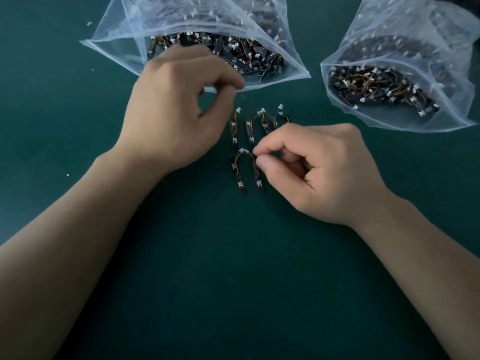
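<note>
Pinching w/ thumb and index, the R hand (319, 175) has hold of the orange-yellow wire of a small wired pair (241, 184): two narrow black circuit strips joined by thin wires to a tiny white plastic plug (243, 151). Its other fingers are curled into the palm. The pair lies flat on the dark green table mat (233, 281), centre of the scene. The strips are side by side and point toward the person, plug at the far end. The grip is on the right-hand strip's wire, just below the plug.

The L hand (176, 110) sits further off to the left, fingers curled, thumb and index tips close together right at the lip of the left clear plastic zip bag (124, 35). It's blurred there, so can't tell whether there's anything btw. those tips.

Just beyond the held pair, btw. the two hands, a short row of same-type pieces (249, 128) lies on the mat, plugs pointing away. Its right end is partly hidden behind the R hand's knuckles.

Both bags lie w/ mouths open toward the person, stuffed w/ black strips, coloured wires and white plugs. The right clear plastic bag (457, 115) sits apart from the left one, off beyond the R hand. A few white flecks (68, 175) dot the mat on the left.
</note>
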The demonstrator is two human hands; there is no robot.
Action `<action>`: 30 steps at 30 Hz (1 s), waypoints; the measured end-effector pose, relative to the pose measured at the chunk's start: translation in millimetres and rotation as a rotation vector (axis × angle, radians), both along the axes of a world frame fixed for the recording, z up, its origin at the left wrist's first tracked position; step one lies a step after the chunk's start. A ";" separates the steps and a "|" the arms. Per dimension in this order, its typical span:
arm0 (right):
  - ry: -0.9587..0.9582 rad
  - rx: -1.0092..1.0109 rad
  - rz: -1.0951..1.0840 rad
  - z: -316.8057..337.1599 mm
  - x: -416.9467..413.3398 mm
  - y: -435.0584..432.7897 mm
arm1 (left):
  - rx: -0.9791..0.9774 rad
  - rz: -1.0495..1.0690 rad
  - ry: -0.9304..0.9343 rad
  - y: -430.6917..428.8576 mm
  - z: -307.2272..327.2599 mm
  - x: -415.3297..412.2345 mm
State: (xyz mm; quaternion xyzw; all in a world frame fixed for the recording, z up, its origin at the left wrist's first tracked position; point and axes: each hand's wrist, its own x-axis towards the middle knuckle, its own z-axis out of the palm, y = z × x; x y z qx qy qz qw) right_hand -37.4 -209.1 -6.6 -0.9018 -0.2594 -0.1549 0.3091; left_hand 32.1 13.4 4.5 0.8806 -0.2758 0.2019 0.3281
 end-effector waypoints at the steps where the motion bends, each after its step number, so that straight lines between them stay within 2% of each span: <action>1: -0.004 0.004 0.000 -0.4 0.6 0.0 | 0.036 0.029 -0.007 -4.2 -0.4 8.8; 5: -0.001 0.025 0.011 -0.2 0.6 -2.0 | 0.204 0.166 0.037 -24.8 -6.1 28.6; 10: 0.026 0.035 0.020 -1.2 1.5 -2.0 | 0.258 0.287 0.100 -29.4 -11.0 41.5; 22: 0.011 0.077 0.013 -1.5 3.0 -3.0 | -0.066 0.273 0.045 -16.0 -4.4 38.5; 30: 0.026 0.141 -0.103 -2.9 6.0 -4.3 | -0.144 0.318 0.090 -14.5 -2.3 28.0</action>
